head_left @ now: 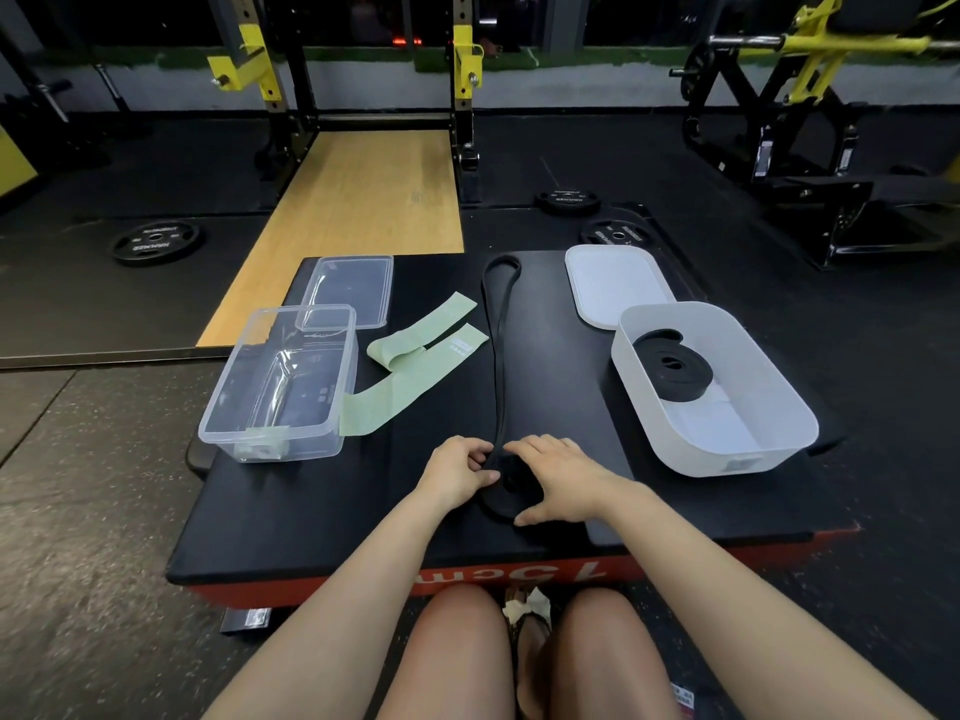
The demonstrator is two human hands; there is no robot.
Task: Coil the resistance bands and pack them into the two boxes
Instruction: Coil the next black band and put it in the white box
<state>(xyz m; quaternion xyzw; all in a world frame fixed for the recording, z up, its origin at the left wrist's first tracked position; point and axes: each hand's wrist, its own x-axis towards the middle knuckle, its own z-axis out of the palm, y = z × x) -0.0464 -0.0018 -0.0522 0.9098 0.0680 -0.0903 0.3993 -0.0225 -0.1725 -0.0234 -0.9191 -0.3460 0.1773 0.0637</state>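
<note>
Black band (500, 356) lies stretched lengthwise down the counter (322, 517), near end partly coiled between both hands. Left hand (462, 472) pinches the strand at the coil's edge; right hand (558, 475) rests spread over the coil, fingers relaxed. White box (779, 433) holds one coiled band (clear box (244, 439) looks empty). Best: keep turns flat and snug, feeding slack evenly.

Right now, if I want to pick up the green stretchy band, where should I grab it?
Probably grab the green band at its free end, the far tip pointing toward the long black band. That end lies flat on the black mat with bare mat around it. The near end rests against the clear box, so come from above on the far right side and pinch the flat strip.
</note>
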